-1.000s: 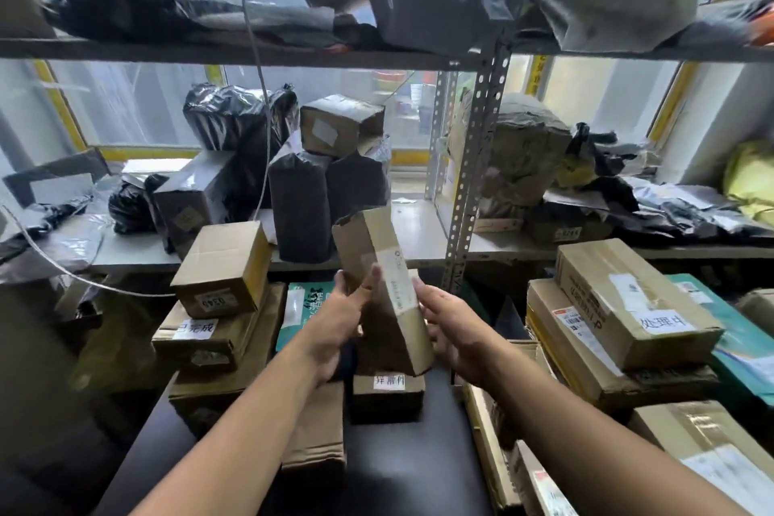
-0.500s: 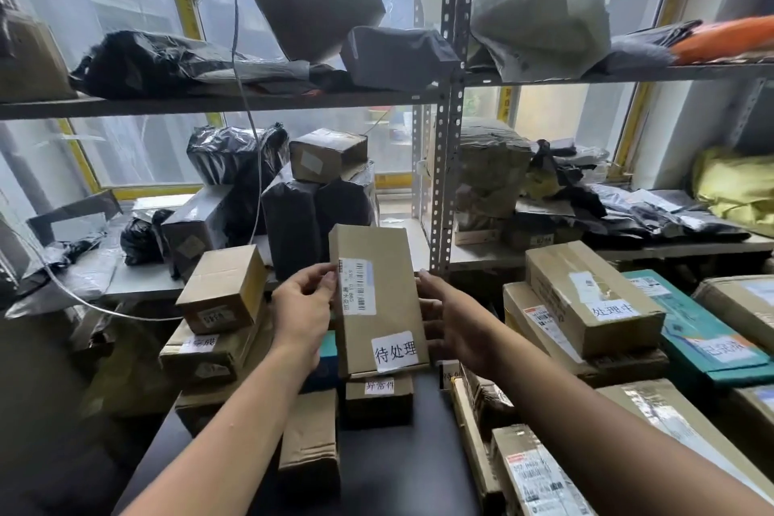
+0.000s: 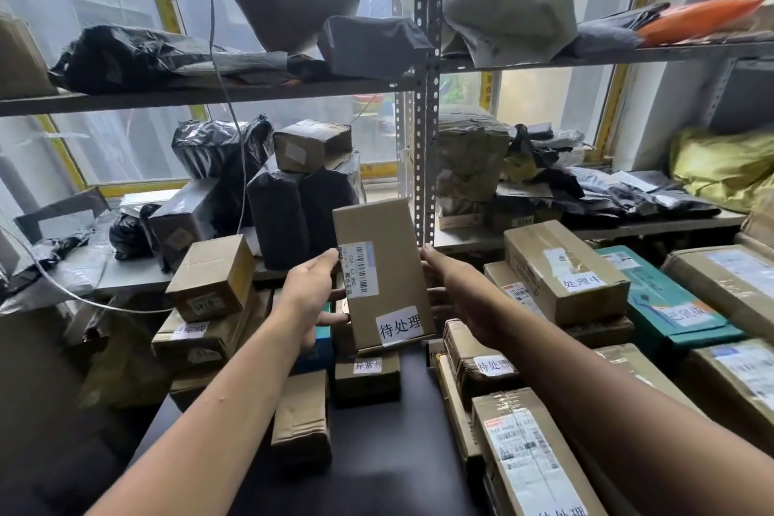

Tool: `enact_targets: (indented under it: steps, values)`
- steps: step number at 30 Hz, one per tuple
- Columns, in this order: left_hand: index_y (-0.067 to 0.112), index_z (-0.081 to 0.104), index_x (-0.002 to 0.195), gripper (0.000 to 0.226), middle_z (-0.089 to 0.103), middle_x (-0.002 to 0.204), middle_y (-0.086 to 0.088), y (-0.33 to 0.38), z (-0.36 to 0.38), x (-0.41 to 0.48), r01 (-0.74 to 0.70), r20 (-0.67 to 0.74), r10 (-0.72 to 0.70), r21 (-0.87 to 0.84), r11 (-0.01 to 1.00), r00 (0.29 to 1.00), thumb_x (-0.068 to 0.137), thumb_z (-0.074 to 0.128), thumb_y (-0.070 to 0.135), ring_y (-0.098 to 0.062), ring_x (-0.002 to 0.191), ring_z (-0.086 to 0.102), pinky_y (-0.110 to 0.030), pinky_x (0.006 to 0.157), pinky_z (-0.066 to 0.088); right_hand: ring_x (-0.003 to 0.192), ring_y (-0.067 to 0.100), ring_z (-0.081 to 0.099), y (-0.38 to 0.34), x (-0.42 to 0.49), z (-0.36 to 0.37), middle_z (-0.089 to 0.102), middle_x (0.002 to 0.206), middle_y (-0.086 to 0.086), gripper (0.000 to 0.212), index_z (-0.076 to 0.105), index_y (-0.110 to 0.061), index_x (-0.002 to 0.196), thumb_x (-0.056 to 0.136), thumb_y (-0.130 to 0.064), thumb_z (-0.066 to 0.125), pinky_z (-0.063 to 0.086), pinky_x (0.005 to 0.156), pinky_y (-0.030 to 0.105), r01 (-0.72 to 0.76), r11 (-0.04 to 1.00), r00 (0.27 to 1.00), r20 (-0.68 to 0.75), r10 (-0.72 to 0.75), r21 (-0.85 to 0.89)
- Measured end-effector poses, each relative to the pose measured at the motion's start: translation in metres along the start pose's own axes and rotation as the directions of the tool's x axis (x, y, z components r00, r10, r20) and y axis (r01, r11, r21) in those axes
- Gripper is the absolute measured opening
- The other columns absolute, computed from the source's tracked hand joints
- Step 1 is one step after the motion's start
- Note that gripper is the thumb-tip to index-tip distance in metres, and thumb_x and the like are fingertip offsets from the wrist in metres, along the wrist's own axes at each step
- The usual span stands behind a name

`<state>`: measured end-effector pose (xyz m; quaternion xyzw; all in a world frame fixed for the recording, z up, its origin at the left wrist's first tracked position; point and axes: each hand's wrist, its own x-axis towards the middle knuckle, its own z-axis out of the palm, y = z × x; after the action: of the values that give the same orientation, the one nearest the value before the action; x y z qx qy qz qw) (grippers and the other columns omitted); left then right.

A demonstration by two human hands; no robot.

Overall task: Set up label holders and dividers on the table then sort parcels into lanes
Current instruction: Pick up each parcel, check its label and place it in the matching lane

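Observation:
I hold a flat brown cardboard parcel [image 3: 391, 264] upright at chest height, its face toward me, with a barcode sticker and a white handwritten label at the bottom. My left hand [image 3: 310, 293] grips its left edge, thumb on the front and fingers behind. My right hand [image 3: 454, 297] holds the right edge with fingers behind it. Below it on the dark table [image 3: 377, 473] stands a small labelled box [image 3: 368, 377], and a plain brown box [image 3: 299, 419] lies to its left.
Labelled parcels are stacked on the right [image 3: 565, 272] and on the left [image 3: 209, 281]. A teal box [image 3: 666, 297] lies further right. Metal shelving [image 3: 425, 96] behind carries black bags and wrapped parcels. A cable [image 3: 226, 67] hangs at the left.
The parcel has turned from tilted edge-on to upright with its labelled face toward me, and it sits slightly higher. Both hands stayed on its edges.

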<state>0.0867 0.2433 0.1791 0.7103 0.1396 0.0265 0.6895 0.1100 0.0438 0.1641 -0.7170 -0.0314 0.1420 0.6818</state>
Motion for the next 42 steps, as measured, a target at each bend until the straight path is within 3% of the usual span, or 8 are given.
enact_targets:
  steps: [11, 16, 22, 25, 29, 32, 37, 42]
  values:
    - [0.021, 0.067, 0.114, 0.033, 0.069, 0.106, 0.005, -0.008, 0.043, -0.01, 0.071, 0.072, -0.068, -0.046, 0.996, 0.995, 0.106, 0.039, 0.036, -0.021, 0.086, 0.064, -0.046, 0.076, 0.056, 0.108, 0.019, 0.066, 0.008, -0.021, -0.033, 0.072, 0.118, -0.002, 0.046, 0.07, -0.028, 0.114, 0.105, -0.052, 0.032, 0.049, 0.099, 0.043, -0.023, 1.0, 0.998, -0.054, 0.022, -0.019]
    - [0.023, 0.066, 0.102, 0.03, 0.069, 0.105, 0.006, -0.024, 0.073, -0.006, 0.126, 0.076, -0.12, -0.073, 0.989, 0.99, 0.105, 0.038, 0.035, -0.026, 0.09, 0.064, -0.052, 0.088, 0.052, 0.1, 0.013, 0.065, 0.019, -0.022, -0.048, 0.069, 0.108, -0.007, 0.047, 0.069, -0.026, 0.111, 0.105, -0.054, 0.031, 0.054, 0.08, 0.033, -0.072, 0.997, 0.989, -0.132, 0.068, -0.03]
    - [0.02, 0.065, 0.092, 0.031, 0.07, 0.089, 0.0, -0.046, 0.112, 0.017, 0.248, 0.115, -0.244, -0.021, 0.968, 0.963, 0.102, 0.038, 0.03, -0.026, 0.089, 0.063, -0.042, 0.07, 0.052, 0.084, 0.014, 0.063, 0.036, -0.003, -0.072, 0.065, 0.098, -0.001, 0.043, 0.056, -0.018, 0.124, 0.105, -0.05, 0.036, 0.052, 0.065, 0.032, -0.227, 0.973, 0.94, -0.255, 0.229, 0.036]
    - [0.019, 0.065, 0.093, 0.03, 0.07, 0.092, -0.004, -0.057, 0.133, 0.034, 0.3, 0.121, -0.298, 0.003, 0.954, 0.947, 0.101, 0.038, 0.029, -0.027, 0.087, 0.064, -0.04, 0.069, 0.051, 0.088, 0.024, 0.069, 0.042, 0.015, -0.081, 0.069, 0.102, 0.008, 0.039, 0.056, -0.013, 0.118, 0.104, -0.046, 0.04, 0.06, 0.076, 0.042, -0.276, 0.957, 0.912, -0.29, 0.291, 0.093]
    - [0.015, 0.064, 0.094, 0.028, 0.07, 0.091, -0.005, -0.072, 0.155, 0.052, 0.355, 0.117, -0.358, 0.044, 0.934, 0.926, 0.101, 0.041, 0.029, -0.026, 0.082, 0.064, -0.036, 0.07, 0.051, 0.117, 0.031, 0.059, 0.049, 0.034, -0.092, 0.059, 0.134, 0.015, 0.052, 0.054, -0.001, 0.135, 0.105, -0.039, 0.036, 0.046, 0.102, 0.038, -0.315, 0.948, 0.887, -0.371, 0.276, -0.049]
    - [0.009, 0.067, 0.102, 0.026, 0.073, 0.092, -0.007, -0.089, 0.166, 0.061, 0.371, 0.135, -0.38, 0.092, 0.924, 0.915, 0.099, 0.043, 0.02, -0.022, 0.072, 0.063, -0.03, 0.059, 0.048, 0.101, 0.02, 0.059, 0.058, 0.041, -0.095, 0.062, 0.127, 0.011, 0.051, 0.053, -0.006, 0.138, 0.105, -0.041, 0.036, 0.047, 0.088, 0.028, -0.372, 0.924, 0.867, -0.388, 0.311, -0.09]
    - [0.003, 0.066, 0.115, 0.031, 0.074, 0.096, -0.009, -0.105, 0.169, 0.07, 0.379, 0.111, -0.392, 0.12, 0.917, 0.913, 0.099, 0.042, 0.014, -0.019, 0.072, 0.064, -0.023, 0.048, 0.05, 0.086, 0.026, 0.069, 0.075, 0.056, -0.092, 0.07, 0.097, 0.008, 0.041, 0.064, -0.013, 0.114, 0.088, -0.037, 0.043, 0.058, 0.086, 0.044, -0.392, 0.895, 0.874, -0.391, 0.289, -0.214]
    - [0.014, 0.06, 0.082, 0.027, 0.063, 0.075, -0.001, -0.099, 0.16, 0.073, 0.32, 0.152, -0.353, 0.205, 0.925, 0.923, 0.101, 0.041, 0.01, -0.016, 0.059, 0.055, -0.025, 0.051, 0.047, 0.095, 0.031, 0.063, 0.073, 0.058, -0.086, 0.068, 0.101, 0.009, 0.028, 0.063, -0.017, 0.09, 0.091, -0.033, 0.04, 0.047, 0.077, 0.036, -0.344, 0.732, 0.898, -0.434, 0.074, -0.588]
